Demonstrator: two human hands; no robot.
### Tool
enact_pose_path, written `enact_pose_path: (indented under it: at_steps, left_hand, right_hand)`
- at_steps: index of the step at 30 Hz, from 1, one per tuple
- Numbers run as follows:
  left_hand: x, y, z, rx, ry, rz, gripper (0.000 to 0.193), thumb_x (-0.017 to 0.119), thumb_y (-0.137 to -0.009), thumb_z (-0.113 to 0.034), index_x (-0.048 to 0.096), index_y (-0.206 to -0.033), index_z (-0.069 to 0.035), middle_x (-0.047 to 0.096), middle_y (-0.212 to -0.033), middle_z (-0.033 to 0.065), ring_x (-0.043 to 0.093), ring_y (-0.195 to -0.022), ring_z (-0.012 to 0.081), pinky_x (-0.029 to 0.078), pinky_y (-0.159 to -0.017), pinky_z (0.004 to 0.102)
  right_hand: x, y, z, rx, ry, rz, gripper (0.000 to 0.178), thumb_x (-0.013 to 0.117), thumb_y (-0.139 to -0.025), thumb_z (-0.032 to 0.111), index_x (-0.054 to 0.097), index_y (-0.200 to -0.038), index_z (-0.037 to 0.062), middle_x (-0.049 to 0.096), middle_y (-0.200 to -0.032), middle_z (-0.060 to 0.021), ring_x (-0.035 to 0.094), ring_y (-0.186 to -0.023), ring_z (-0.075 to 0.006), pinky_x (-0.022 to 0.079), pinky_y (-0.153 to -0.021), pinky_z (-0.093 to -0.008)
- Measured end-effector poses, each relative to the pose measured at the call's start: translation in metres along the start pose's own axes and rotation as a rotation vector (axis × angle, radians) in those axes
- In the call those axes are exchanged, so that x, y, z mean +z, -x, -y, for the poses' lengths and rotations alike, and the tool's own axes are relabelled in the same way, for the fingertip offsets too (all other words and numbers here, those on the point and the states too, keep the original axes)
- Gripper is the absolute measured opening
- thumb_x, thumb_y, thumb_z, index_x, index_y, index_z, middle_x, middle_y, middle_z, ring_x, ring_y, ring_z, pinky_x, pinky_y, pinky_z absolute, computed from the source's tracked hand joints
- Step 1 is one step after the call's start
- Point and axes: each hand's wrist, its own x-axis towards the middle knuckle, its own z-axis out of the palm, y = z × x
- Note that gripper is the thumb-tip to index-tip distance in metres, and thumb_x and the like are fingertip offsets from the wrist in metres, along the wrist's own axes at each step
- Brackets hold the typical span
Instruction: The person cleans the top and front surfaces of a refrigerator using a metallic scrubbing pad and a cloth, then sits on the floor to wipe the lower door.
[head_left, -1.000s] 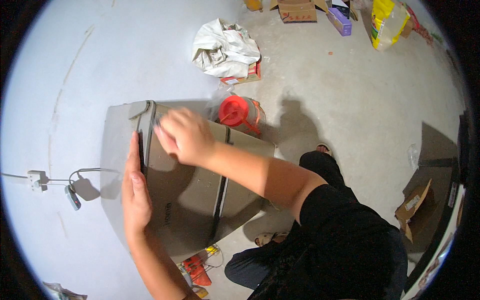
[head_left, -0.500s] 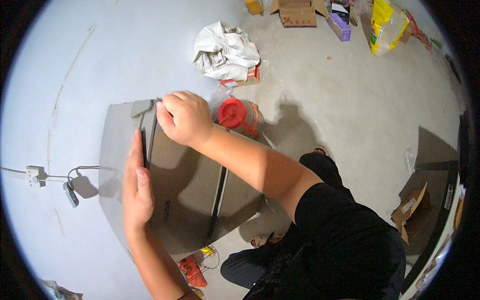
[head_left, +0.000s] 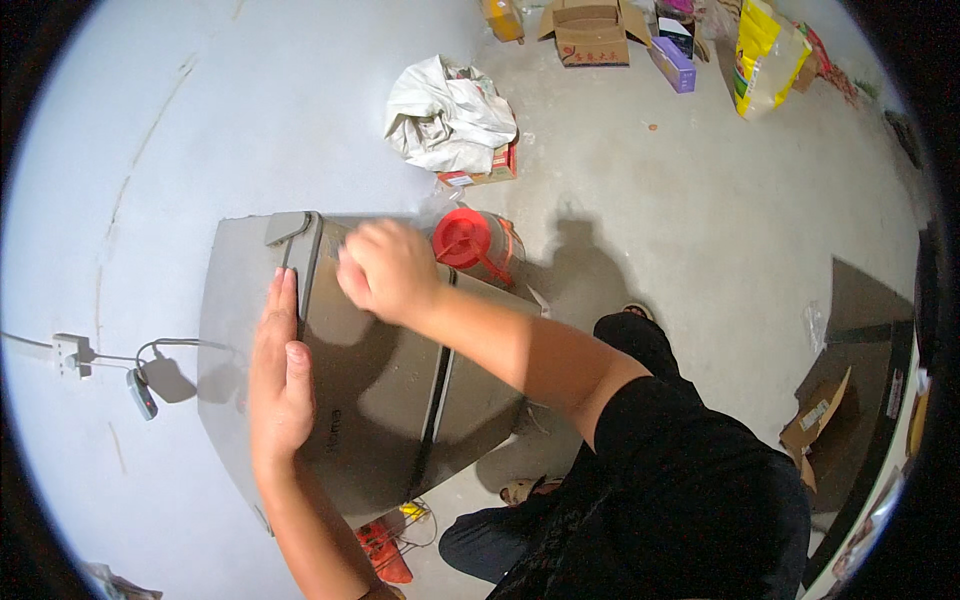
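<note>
A grey two-door refrigerator (head_left: 375, 440) stands against the white wall, with a grey hinge cover (head_left: 288, 227) on its top corner. Flat along the top edge of the upper door lies my left hand (head_left: 282, 385), fingers stretched out together and thumb raised. My right hand (head_left: 388, 272) is curled closed over the upper part of the door, to the right of the hinge cover. Its fingers are smeared by motion, and whatever they may hold is hidden.
Beyond the refrigerator are a red-lidded container (head_left: 463, 237) and a white sack (head_left: 450, 115) on a box. Farther back stand an open carton (head_left: 592, 50), a purple box (head_left: 672, 65) and a yellow bag (head_left: 765, 60). A wall socket (head_left: 70, 355) has cables at left.
My right hand has moved away from the hinge corner, right and nearer to me over the door. My left hand stays against the door's edge. The view has shifted slightly.
</note>
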Motion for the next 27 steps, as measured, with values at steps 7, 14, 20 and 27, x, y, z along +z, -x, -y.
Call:
enact_pose_path:
  at_steps: [7,14,20,27]
  left_hand:
    - [0.006,0.002,0.005,-0.004,0.041,-0.006,0.087,0.03,-0.107,-0.068,0.038,-0.162,-0.001,0.035,-0.169,0.0224,0.03,-0.158,0.0358,0.021,-0.128,0.0448]
    - [0.0,0.002,0.002,0.019,-0.002,-0.005,0.085,0.031,-0.108,-0.066,0.038,-0.162,-0.001,0.035,-0.169,0.0226,0.03,-0.158,0.0363,0.021,-0.128,0.0447]
    - [0.0,-0.002,0.001,0.012,0.01,-0.007,0.085,0.032,-0.108,-0.065,0.038,-0.162,0.0,0.035,-0.168,0.0235,0.03,-0.158,0.037,0.021,-0.128,0.0449]
    - [0.0,0.003,0.001,0.019,-0.002,-0.013,0.085,0.032,-0.108,-0.066,0.039,-0.161,0.0,0.035,-0.168,0.0236,0.03,-0.158,0.0379,0.022,-0.128,0.0454]
  right_hand:
    - [0.0,-0.026,-0.002,-0.151,0.01,-0.037,0.02,0.071,-0.079,0.015,0.054,-0.068,0.0099,0.056,-0.069,-0.0098,0.059,-0.067,-0.0346,0.048,-0.062,-0.0472]
    - [-0.019,0.03,0.012,-0.099,-0.033,0.137,0.018,0.072,-0.077,0.016,0.057,-0.07,0.01,0.059,-0.072,-0.0093,0.062,-0.069,-0.0336,0.049,-0.063,-0.0468]
    - [0.002,-0.033,-0.007,-0.131,0.019,-0.02,0.02,0.071,-0.079,0.017,0.055,-0.069,0.0115,0.058,-0.07,-0.0089,0.06,-0.068,-0.0347,0.047,-0.062,-0.0483]
    - [-0.017,0.03,0.013,-0.187,-0.046,0.206,0.016,0.071,-0.079,0.021,0.058,-0.072,0.0131,0.057,-0.073,-0.0071,0.059,-0.068,-0.0329,0.048,-0.063,-0.0479]
